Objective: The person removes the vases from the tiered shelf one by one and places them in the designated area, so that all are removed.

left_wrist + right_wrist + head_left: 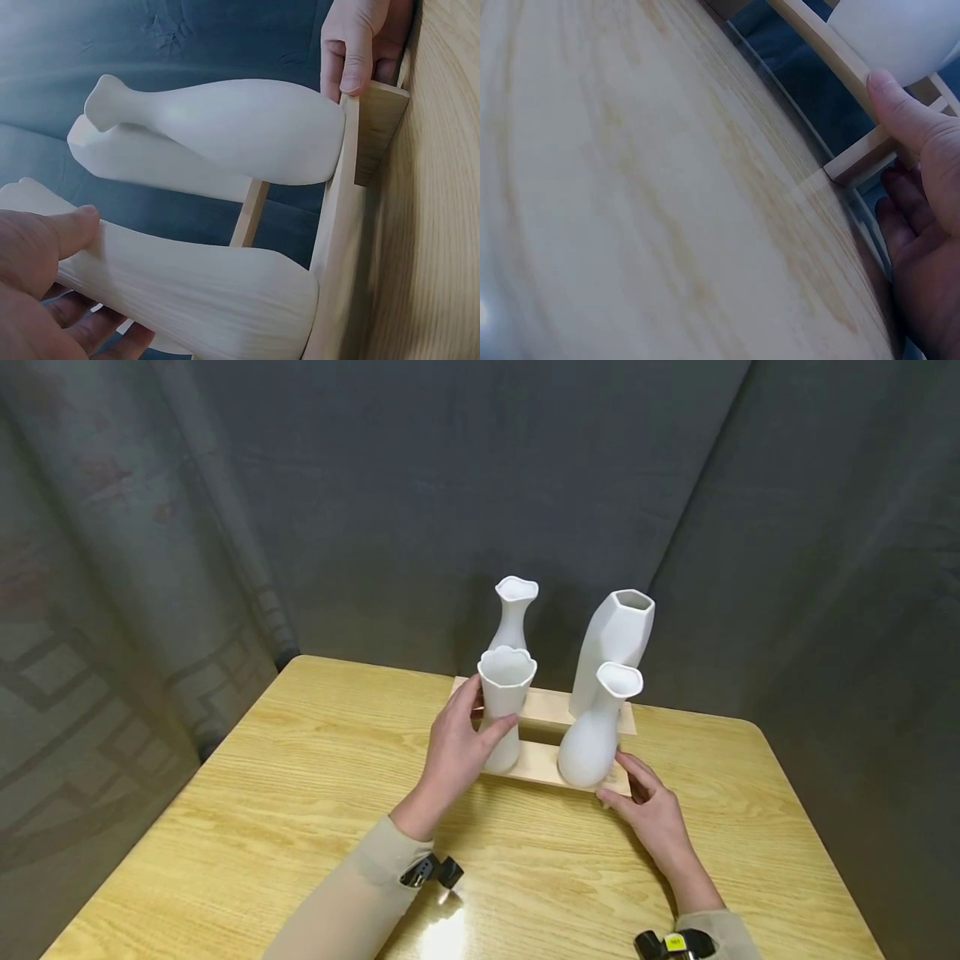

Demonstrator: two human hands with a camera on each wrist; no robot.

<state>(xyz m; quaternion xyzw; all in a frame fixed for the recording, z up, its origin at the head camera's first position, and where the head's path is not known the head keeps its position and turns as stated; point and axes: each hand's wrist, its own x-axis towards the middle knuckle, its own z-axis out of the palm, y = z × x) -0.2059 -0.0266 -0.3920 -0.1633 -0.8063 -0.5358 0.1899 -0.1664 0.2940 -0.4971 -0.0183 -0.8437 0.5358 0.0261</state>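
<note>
A light wooden two-tier stand (542, 762) holds several white vases. My left hand (457, 743) grips the fluted vase (501, 706) at the front left, thumb on the near side and fingers round its far side. In the left wrist view, this vase's base (277, 300) meets the front slat. At the stand's front right corner, my right hand (654, 814) holds the end of the slat, its thumb on the near edge. Just above it stands a narrow-necked vase (590, 747). Behind are a wavy-rimmed vase (512, 628), partly hidden, and a tall faceted vase (611, 647).
The stand is near the back edge of a wood-grain table (315, 752). Dark grey curtain (420, 510) hangs close behind it, and a patterned curtain (112, 610) hangs at the left. Both wrists wear black cameras.
</note>
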